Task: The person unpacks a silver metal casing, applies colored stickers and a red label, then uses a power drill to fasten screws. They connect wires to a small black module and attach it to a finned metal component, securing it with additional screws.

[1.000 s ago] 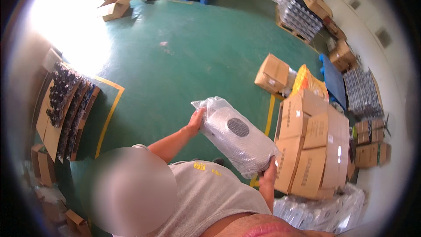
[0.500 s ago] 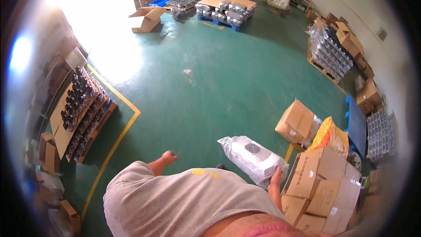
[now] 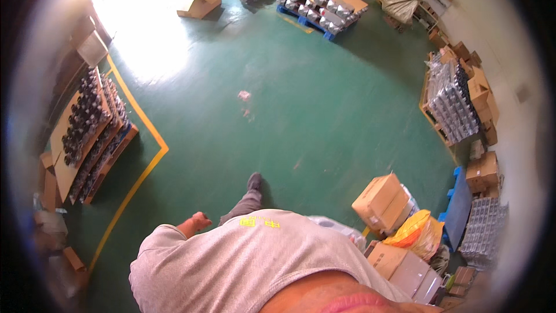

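Observation:
My grey T-shirt (image 3: 249, 261) fills the lower middle of the view. My left hand (image 3: 198, 221) pokes out beside it at the left, fingers curled in, with nothing in it, over the green floor (image 3: 301, 98). Just right of my chest only a sliver of a clear-plastic-wrapped white package (image 3: 339, 229) shows, the rest hidden by my torso. My right hand is hidden below my body. One leg and a dark shoe (image 3: 254, 181) reach forward.
Cardboard boxes (image 3: 379, 197) and a yellow bag (image 3: 417, 229) stand close at the right. A pallet of dark parts (image 3: 87, 133) lies left behind a yellow floor line (image 3: 145, 168). More pallets (image 3: 318, 3) and stacked goods (image 3: 452, 104) line the far and right walls.
My left hand let go of the wrapped package and swung down to my side. The package dropped low at my right, now almost hidden. My view has tilted up across the floor.

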The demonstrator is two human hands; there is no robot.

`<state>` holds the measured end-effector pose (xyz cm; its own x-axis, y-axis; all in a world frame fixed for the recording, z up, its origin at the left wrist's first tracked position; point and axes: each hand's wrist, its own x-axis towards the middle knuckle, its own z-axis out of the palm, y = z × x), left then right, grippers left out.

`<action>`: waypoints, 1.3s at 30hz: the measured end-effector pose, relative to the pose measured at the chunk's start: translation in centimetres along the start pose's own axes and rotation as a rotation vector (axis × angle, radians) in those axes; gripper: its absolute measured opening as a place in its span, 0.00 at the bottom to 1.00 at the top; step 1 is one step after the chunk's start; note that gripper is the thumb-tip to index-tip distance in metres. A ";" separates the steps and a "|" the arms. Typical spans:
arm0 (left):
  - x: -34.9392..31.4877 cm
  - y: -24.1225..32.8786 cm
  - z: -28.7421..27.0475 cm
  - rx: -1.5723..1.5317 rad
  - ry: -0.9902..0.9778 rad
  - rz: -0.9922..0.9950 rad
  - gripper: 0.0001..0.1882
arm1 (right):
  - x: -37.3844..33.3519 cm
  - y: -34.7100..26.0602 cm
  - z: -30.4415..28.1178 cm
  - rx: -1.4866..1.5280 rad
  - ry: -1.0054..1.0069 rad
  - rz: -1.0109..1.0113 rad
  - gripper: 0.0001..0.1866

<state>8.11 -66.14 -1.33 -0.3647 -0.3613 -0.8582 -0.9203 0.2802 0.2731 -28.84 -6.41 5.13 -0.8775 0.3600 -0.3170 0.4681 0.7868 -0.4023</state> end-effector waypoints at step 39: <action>58.5 102.2 -46.4 0.380 0.004 0.325 0.16 | 73.3 -61.3 4.8 0.177 0.228 0.127 0.38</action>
<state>-113.82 -99.86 -3.47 -0.6254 -0.2050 -0.7529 -0.6425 0.6828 0.3477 -121.38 -30.70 2.43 -0.8021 0.5689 -0.1818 0.5690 0.6356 -0.5218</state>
